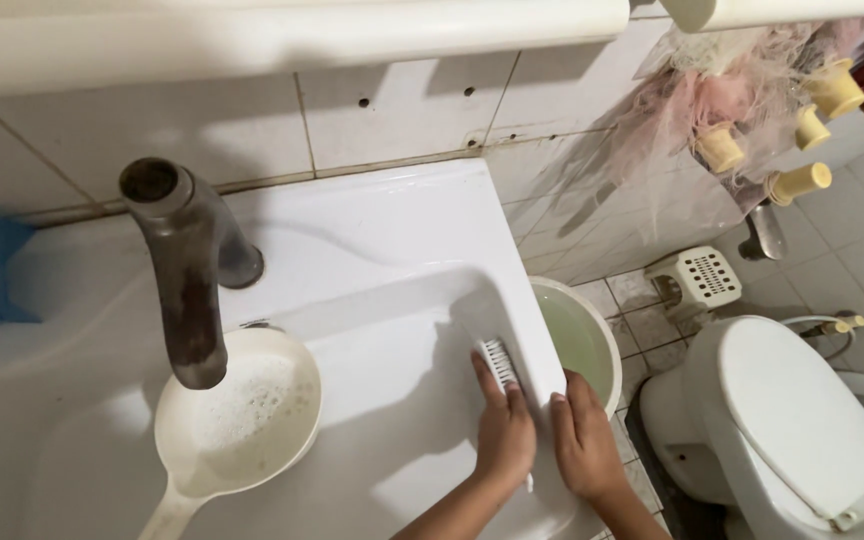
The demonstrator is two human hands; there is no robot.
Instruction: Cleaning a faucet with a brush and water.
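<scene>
The left hand [505,432] gripped a white scrubbing brush [497,362], pressing its bristles against the inner right wall of the white sink [392,230]. The right hand [585,445] lay flat on the sink's right rim, fingers together and holding nothing. A cream ladle [237,415] with soapy foam sat in the basin under the dark tap [182,270]. A bucket [580,338] of greenish water stood on the floor just beside the sink, near the toilet [782,420].

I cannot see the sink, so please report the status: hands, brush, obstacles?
Left hand grips brush on sink wall. Right hand rests on rim. Ladle clear.
</scene>
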